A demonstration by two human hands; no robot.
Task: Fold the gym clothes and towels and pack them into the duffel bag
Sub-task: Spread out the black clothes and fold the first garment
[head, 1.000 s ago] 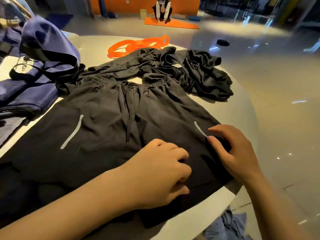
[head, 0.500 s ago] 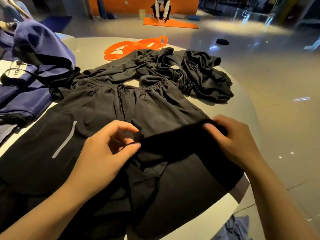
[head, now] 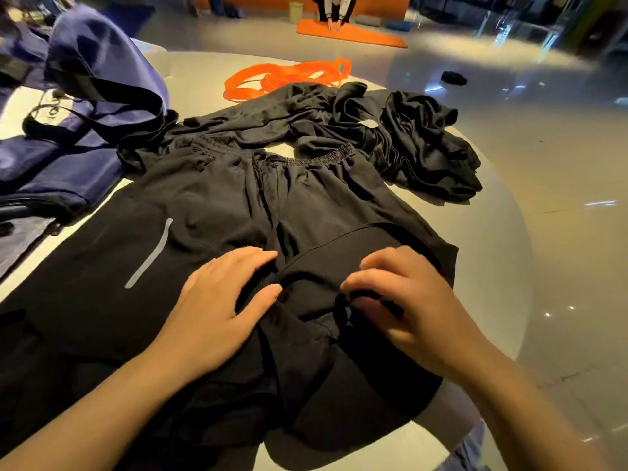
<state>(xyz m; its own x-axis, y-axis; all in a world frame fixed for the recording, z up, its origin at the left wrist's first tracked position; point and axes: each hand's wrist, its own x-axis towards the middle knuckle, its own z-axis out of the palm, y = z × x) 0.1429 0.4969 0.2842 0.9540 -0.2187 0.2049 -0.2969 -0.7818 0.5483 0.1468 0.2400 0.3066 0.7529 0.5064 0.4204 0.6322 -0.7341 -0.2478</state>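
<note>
2 hands on the black drawstring shorts [head: 217, 205], spread over my round white counter [head: 489, 253] — left hand [head: 217, 307] flat, grip released, pressing the cloth; right hand [head: 407, 307] pinching a folded-over hem. Purple fabric duffel bag [head: 85, 107] lies far left, touching the waistband.

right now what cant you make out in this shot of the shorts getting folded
- Head view: the near hem of the black shorts is hidden under the left hand, the right hand and both forearms.
- The duffel bag is cut off by the left edge, so its opening cannot be seen.
- The crumpled black garment is too bunched to identify.
- The right hand's fingertips are blurred.
</note>
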